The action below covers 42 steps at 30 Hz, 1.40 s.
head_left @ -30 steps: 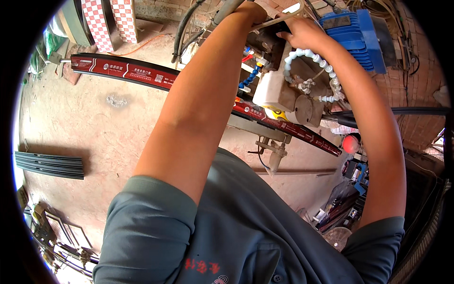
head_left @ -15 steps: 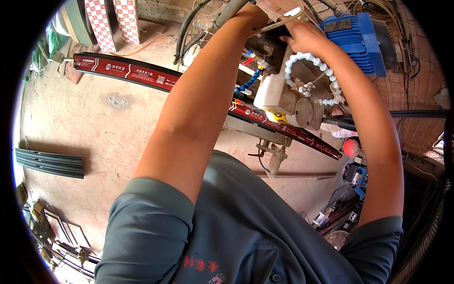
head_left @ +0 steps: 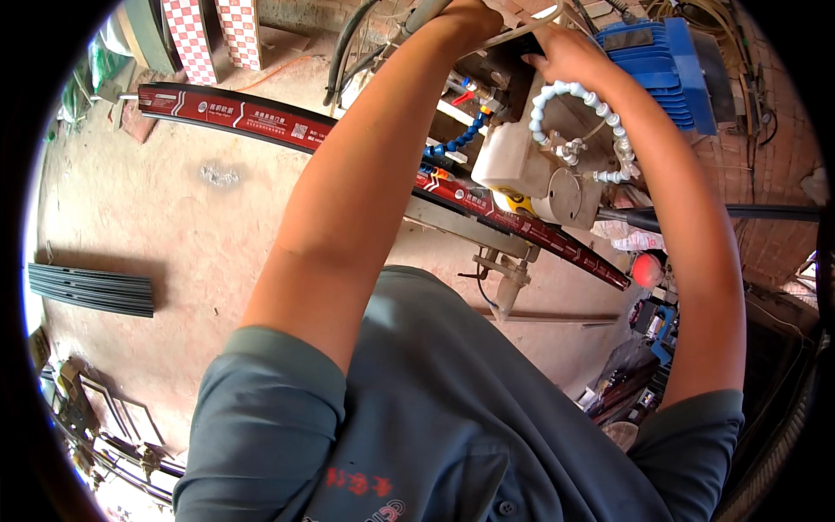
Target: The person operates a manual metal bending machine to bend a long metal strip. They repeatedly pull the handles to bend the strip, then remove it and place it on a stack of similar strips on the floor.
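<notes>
Both my arms reach up to a workshop machine at the top of the view. My left hand (head_left: 474, 19) is at the upper edge, beside a grey metal cylinder; its fingers are hidden. My right hand (head_left: 570, 59) is closed around the machine's dark upper part, thumb showing; what it holds is hidden. Below the hands sits a whitish machine housing (head_left: 504, 157) with a pale segmented coolant hose (head_left: 544, 97) and a blue segmented hose (head_left: 465, 139). A long profile with red printed film (head_left: 248, 120) runs through beneath the housing, partly behind my left forearm.
A blue finned motor (head_left: 665, 74) stands right of my right hand. Dark profiles (head_left: 91, 290) lie on the floor at left. Checkered boxes (head_left: 190, 39) stand at the upper left. A red ball-shaped thing (head_left: 647, 270) is near the profile's right end.
The whole view has shifted slightly, with the machine appearing a little higher. Both hands keep to about the same places on the machine, and the red-filmed profile shows no clear movement relative to it.
</notes>
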Each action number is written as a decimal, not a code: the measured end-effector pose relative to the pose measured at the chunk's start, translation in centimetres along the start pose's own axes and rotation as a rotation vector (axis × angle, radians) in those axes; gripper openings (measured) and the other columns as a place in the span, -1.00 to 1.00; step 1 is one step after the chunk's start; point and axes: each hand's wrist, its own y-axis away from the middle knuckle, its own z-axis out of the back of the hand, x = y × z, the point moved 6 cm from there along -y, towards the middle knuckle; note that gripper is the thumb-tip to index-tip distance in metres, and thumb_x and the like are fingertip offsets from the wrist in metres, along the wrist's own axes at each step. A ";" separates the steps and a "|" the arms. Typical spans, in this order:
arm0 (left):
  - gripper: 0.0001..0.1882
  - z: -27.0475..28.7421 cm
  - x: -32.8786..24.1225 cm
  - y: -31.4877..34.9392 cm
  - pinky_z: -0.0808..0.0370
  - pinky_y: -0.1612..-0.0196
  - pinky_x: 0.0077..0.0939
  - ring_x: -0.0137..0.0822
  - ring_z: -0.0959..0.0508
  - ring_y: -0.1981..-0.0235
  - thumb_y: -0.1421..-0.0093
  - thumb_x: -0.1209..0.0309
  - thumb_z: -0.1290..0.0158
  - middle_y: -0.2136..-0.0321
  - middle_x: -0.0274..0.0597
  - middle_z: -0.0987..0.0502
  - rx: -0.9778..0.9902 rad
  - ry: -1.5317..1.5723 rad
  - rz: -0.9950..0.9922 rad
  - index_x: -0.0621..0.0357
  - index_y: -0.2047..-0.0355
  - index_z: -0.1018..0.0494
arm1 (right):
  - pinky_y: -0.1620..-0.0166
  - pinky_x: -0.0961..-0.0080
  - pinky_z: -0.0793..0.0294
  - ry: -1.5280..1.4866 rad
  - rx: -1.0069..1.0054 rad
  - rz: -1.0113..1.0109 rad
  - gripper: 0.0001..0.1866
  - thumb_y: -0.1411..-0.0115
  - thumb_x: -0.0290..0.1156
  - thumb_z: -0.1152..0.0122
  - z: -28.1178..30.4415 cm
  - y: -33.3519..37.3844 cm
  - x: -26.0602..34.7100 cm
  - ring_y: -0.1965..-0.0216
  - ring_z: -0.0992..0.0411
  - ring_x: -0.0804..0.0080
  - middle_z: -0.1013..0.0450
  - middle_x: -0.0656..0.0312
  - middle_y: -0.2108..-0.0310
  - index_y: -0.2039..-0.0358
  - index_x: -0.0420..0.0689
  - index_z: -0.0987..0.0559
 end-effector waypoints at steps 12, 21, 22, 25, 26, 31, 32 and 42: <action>-0.53 -2.2 -0.2 0.3 -0.41 -0.06 -0.24 -0.16 -0.51 0.00 -0.14 0.16 -0.07 0.05 -0.03 -0.53 0.307 -1.278 -0.397 0.06 -0.03 -0.47 | 0.10 0.17 -0.46 -0.030 0.051 0.016 -0.51 -0.01 -0.25 -0.32 1.4 0.1 0.7 0.17 -0.48 -0.06 -0.50 -0.15 0.24 0.09 -0.23 -0.44; -0.49 -0.5 -1.1 1.9 -0.45 0.02 -0.20 -0.05 -0.53 0.07 -0.17 -0.02 0.05 0.14 0.06 -0.55 0.114 -1.024 -0.308 0.08 0.07 -0.52 | 0.13 0.12 -0.48 -0.052 0.108 -0.036 -0.54 -0.04 -0.21 -0.27 1.1 0.0 0.3 0.23 -0.50 -0.09 -0.51 -0.15 0.34 0.13 -0.24 -0.43; -0.48 -0.6 -1.2 2.0 -0.45 0.03 -0.20 -0.04 -0.54 0.08 -0.18 -0.04 0.07 0.15 0.07 -0.55 0.104 -1.007 -0.306 0.08 0.08 -0.52 | 0.13 0.12 -0.48 -0.035 0.097 -0.017 -0.54 -0.04 -0.21 -0.27 0.8 -0.1 -0.1 0.24 -0.50 -0.09 -0.51 -0.15 0.34 0.13 -0.23 -0.44; -0.44 -0.7 -1.5 2.3 -0.46 0.06 -0.18 -0.01 -0.55 0.10 -0.19 -0.10 0.11 0.18 0.10 -0.56 0.079 -0.956 -0.303 0.08 0.11 -0.54 | 0.13 0.11 -0.48 -0.006 0.119 -0.031 -0.57 -0.08 -0.18 -0.26 0.6 0.1 -0.1 0.24 -0.50 -0.09 -0.51 -0.14 0.35 0.16 -0.23 -0.46; -0.43 -0.5 -1.4 2.3 -0.46 0.07 -0.18 0.00 -0.55 0.11 -0.19 -0.12 0.12 0.19 0.11 -0.56 0.064 -0.944 -0.298 0.09 0.12 -0.55 | 0.13 0.11 -0.48 -0.002 0.127 -0.022 -0.57 -0.08 -0.18 -0.25 0.7 0.1 0.3 0.24 -0.50 -0.09 -0.51 -0.14 0.35 0.17 -0.24 -0.47; -0.35 -1.0 -0.9 1.6 -0.48 0.11 -0.15 0.06 -0.56 0.15 -0.21 -0.22 0.19 0.24 0.16 -0.57 0.039 -0.864 -0.295 0.10 0.17 -0.57 | 0.08 0.15 -0.48 -0.058 0.116 -0.055 -0.58 -0.10 -0.22 -0.25 0.7 0.3 0.7 0.18 -0.50 -0.07 -0.52 -0.14 0.30 0.14 -0.27 -0.48; -0.33 -0.8 -0.8 1.3 -0.49 0.12 -0.15 0.07 -0.57 0.16 -0.22 -0.24 0.20 0.25 0.17 -0.57 0.026 -0.839 -0.283 0.10 0.18 -0.58 | 0.05 0.16 -0.47 -0.075 0.119 -0.069 -0.58 -0.10 -0.23 -0.25 0.6 0.2 1.1 0.15 -0.50 -0.08 -0.53 -0.13 0.28 0.13 -0.28 -0.48; -0.20 1.2 4.6 0.9 -0.23 -0.09 -0.03 -0.08 -0.23 -0.17 -0.25 -0.32 0.32 -0.15 0.08 -0.24 0.187 0.358 0.185 0.08 -0.17 -0.30 | -0.34 0.25 -0.09 -1.091 0.161 -0.190 -0.21 -0.32 0.17 0.14 7.7 8.3 1.2 -0.31 -0.14 0.04 -0.16 -0.12 -0.28 -0.30 -0.24 -0.20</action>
